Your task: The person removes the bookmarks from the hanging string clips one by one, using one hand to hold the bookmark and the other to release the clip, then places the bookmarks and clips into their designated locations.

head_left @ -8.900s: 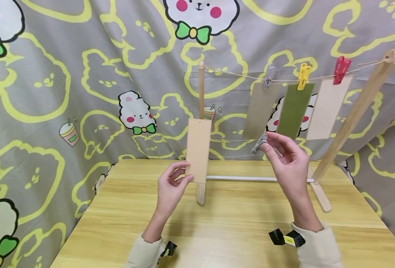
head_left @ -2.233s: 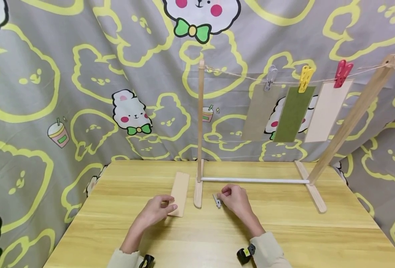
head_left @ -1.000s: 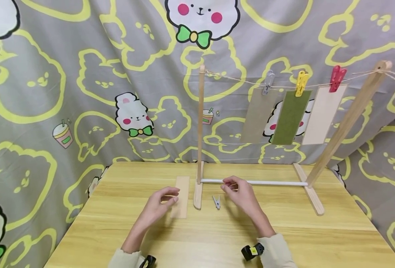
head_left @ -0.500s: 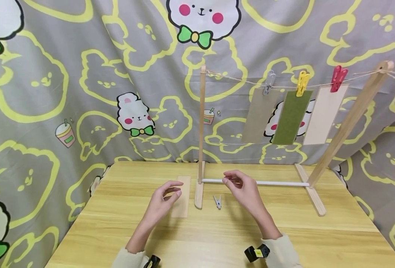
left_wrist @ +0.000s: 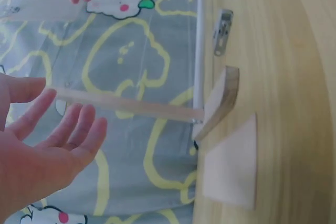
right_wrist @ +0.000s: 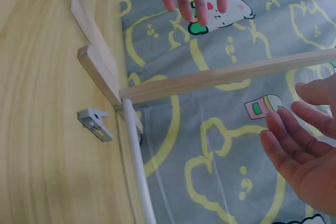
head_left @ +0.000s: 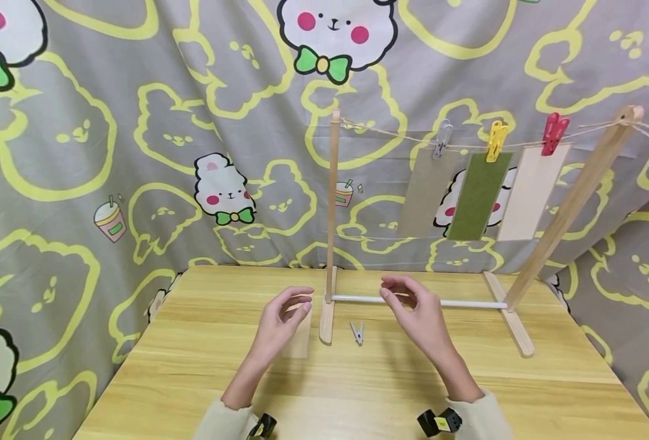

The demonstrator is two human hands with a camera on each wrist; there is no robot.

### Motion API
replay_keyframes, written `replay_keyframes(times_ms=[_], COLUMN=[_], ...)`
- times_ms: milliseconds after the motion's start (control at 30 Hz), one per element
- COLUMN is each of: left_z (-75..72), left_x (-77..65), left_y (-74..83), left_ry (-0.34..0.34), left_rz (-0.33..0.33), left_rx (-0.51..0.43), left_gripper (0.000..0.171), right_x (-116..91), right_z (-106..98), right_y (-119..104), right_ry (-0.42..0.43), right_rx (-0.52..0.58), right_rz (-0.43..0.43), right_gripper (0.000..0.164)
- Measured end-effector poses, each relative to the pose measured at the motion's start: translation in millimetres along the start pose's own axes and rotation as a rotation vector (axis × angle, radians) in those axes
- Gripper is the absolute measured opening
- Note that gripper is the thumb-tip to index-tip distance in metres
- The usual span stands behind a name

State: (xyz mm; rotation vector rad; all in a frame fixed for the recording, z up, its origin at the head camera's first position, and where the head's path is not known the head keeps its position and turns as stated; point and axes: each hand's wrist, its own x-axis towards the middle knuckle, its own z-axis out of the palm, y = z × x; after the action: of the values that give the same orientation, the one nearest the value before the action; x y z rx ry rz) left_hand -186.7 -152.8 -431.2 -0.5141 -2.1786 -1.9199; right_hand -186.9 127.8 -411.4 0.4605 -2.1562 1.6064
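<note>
My left hand (head_left: 282, 321) hovers with bent, relaxed fingers over a pale beige card (head_left: 299, 343) on the table, hiding its upper part in the head view. The left wrist view shows that card (left_wrist: 231, 163) flat beside the stand's foot, apart from the fingers. My right hand (head_left: 418, 310) is raised in front of the white crossbar, its fingers loosely curved around nothing. Between the hands, just right of the stand's left foot, a grey clothespin (head_left: 357, 333) lies on the wood. In the right wrist view the clothespin (right_wrist: 94, 123) is well away from the right fingers.
A wooden stand (head_left: 333, 208) carries a twine line (head_left: 382, 129). From it hang a grey-brown card (head_left: 426, 195) under a grey clothespin (head_left: 442, 139), a green card (head_left: 480, 195) under a yellow one (head_left: 497, 141), and a cream card (head_left: 533, 192) under a red one (head_left: 554, 134). A patterned curtain (head_left: 154, 122) stands behind.
The card and grey clothespin, held up in my left and right hands earlier, were set down on the table and let go. Both hands have since lifted; the right has drifted rightward.
</note>
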Motion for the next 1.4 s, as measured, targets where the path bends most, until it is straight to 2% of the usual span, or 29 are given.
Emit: replay_keyframes(times_ms=[233,433,800,1133,1400], left_z=[15.5,30.1,49.9,70.2,86.7], left_x=[7.9,15.4,28.3,48.3,63.6], left_y=[9.5,16.1,23.8,32.1,38.1], left_ry=[-0.018,-0.027,-0.017,-0.027,-0.026], left_rz=[0.049,0.089,0.139,0.187,0.222], left_rx=[-0.049,-0.092,-0.138,-0.201,-0.216], left_gripper=[0.026,0.025,0.027,0.029,0.03], right_x=[2.7,3.4,1.6,19.3,34.9], right_z=[-13.9,-23.6,-45.8,-70.2,-88.0], right_y=[-8.9,-13.1,-18.3,-28.9,-42.8], right_ry=[0.017,0.033,0.084,0.12,0.124], right_rx=[-0.009,-0.018,-0.074,-0.124,-0.143], right_rz=[-0.017,-0.072,-0.164,-0.295,-0.333], right_gripper=[0.019,0.02,0.033,0.038,0.038])
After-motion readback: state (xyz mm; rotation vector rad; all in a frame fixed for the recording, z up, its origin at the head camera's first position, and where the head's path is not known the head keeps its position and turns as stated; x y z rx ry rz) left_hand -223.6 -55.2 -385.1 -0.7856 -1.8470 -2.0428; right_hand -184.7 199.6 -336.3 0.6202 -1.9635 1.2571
